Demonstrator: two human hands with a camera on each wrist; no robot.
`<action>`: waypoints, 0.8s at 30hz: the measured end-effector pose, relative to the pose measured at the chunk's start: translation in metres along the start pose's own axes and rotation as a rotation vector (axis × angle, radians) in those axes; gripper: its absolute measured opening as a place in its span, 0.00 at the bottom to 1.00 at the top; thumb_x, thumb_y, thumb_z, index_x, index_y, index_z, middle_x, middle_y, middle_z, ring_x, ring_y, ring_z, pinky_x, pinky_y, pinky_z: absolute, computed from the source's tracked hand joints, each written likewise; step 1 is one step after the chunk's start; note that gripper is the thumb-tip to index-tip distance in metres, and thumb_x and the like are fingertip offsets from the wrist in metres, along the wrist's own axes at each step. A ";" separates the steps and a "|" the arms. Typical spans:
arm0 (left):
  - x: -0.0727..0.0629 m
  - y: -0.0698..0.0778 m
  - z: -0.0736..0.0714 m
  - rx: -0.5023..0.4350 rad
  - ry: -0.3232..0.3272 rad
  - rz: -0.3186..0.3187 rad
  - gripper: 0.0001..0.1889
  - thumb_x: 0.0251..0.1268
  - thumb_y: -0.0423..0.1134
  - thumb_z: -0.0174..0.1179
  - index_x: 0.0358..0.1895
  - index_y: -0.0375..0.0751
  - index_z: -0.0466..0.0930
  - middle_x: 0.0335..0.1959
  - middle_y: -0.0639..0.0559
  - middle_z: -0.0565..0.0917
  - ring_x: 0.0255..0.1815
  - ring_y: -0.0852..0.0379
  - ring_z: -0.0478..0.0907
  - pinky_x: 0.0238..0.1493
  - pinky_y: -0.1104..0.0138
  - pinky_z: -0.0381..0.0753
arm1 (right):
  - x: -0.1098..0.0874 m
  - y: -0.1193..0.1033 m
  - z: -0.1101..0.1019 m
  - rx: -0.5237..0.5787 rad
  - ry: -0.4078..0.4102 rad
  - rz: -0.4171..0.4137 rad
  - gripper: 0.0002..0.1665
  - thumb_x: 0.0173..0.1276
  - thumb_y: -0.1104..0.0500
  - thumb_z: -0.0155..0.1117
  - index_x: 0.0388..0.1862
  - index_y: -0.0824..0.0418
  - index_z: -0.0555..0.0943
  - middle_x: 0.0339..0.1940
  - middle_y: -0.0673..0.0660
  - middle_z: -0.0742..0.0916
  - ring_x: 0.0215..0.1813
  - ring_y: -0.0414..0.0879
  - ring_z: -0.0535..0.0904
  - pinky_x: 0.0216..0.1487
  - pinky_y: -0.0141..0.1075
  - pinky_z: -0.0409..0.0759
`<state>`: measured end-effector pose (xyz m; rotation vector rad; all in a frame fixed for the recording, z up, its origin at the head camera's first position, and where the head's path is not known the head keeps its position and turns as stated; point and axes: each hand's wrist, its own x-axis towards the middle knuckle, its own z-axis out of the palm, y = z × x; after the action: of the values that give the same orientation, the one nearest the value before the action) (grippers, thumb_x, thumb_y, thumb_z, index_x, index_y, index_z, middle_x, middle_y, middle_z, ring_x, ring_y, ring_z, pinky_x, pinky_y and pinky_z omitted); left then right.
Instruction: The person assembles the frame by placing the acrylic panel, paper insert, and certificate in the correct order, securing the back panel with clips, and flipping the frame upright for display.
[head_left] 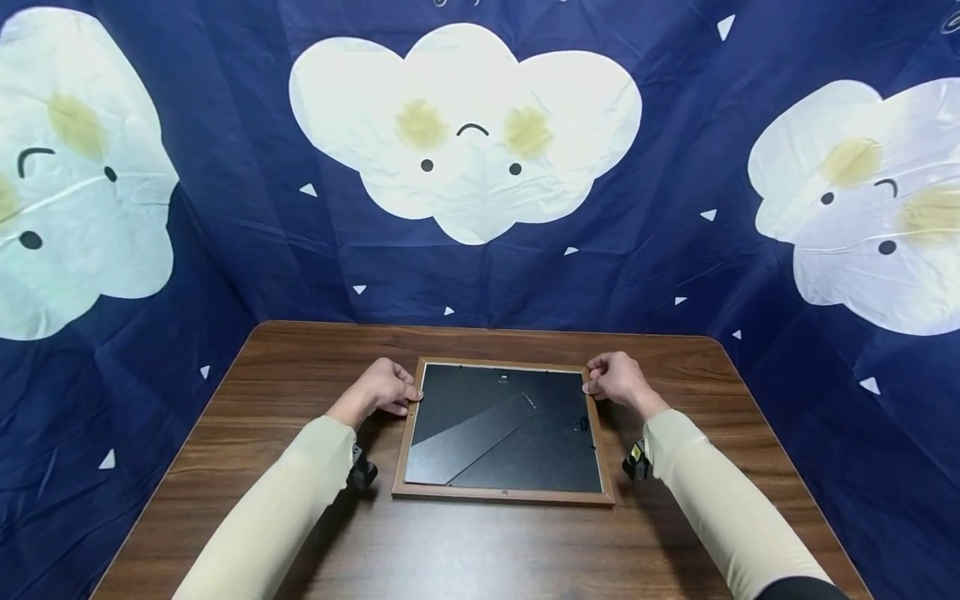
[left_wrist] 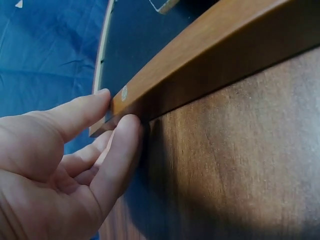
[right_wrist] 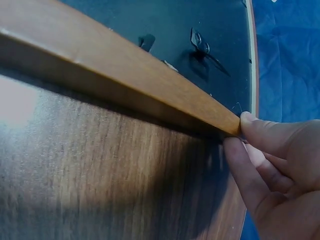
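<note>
Picture frame (head_left: 504, 432), likely stiff, fragile; best held by wooden sides (head_left: 601, 454). Left hand (head_left: 386, 385), right hand (head_left: 618, 379) pinch these, grip narrow.

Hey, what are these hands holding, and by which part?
A picture frame, back up: the left hand pinches its left edge, the right hand its right edge, both near the far corners.

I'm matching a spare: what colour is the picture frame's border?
Brown; the border shows best in the head view.
</note>
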<state>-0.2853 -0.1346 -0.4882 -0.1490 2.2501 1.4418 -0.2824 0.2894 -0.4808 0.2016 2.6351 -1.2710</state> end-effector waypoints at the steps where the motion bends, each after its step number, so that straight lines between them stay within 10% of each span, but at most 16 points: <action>1: 0.000 0.001 0.001 0.006 0.003 0.000 0.17 0.59 0.24 0.69 0.50 0.22 0.77 0.33 0.45 0.81 0.28 0.56 0.79 0.31 0.65 0.88 | 0.000 0.000 0.000 -0.010 0.000 -0.001 0.28 0.59 0.74 0.74 0.59 0.74 0.79 0.39 0.59 0.83 0.31 0.45 0.88 0.37 0.39 0.89; 8: 0.001 0.006 0.003 0.064 0.018 -0.016 0.07 0.58 0.25 0.70 0.31 0.30 0.79 0.26 0.49 0.79 0.23 0.57 0.79 0.31 0.64 0.88 | 0.002 0.000 0.000 -0.034 -0.010 0.003 0.28 0.61 0.72 0.74 0.60 0.73 0.78 0.40 0.59 0.83 0.33 0.45 0.88 0.38 0.39 0.89; 16: 0.002 0.016 0.002 0.138 0.022 0.003 0.19 0.60 0.26 0.70 0.16 0.41 0.71 0.23 0.50 0.81 0.24 0.56 0.79 0.31 0.63 0.88 | -0.005 -0.003 -0.004 -0.017 0.004 -0.034 0.28 0.62 0.71 0.74 0.61 0.74 0.78 0.41 0.61 0.84 0.36 0.46 0.87 0.40 0.40 0.89; 24: -0.006 -0.004 0.006 0.051 0.089 0.090 0.11 0.58 0.26 0.72 0.38 0.27 0.77 0.29 0.45 0.82 0.24 0.57 0.82 0.31 0.63 0.88 | -0.009 0.002 0.002 -0.063 0.001 -0.058 0.23 0.65 0.69 0.71 0.58 0.73 0.79 0.35 0.56 0.83 0.35 0.44 0.87 0.36 0.39 0.89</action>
<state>-0.2772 -0.1316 -0.4910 -0.0986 2.3909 1.4475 -0.2730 0.2887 -0.4811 0.1161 2.6957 -1.2036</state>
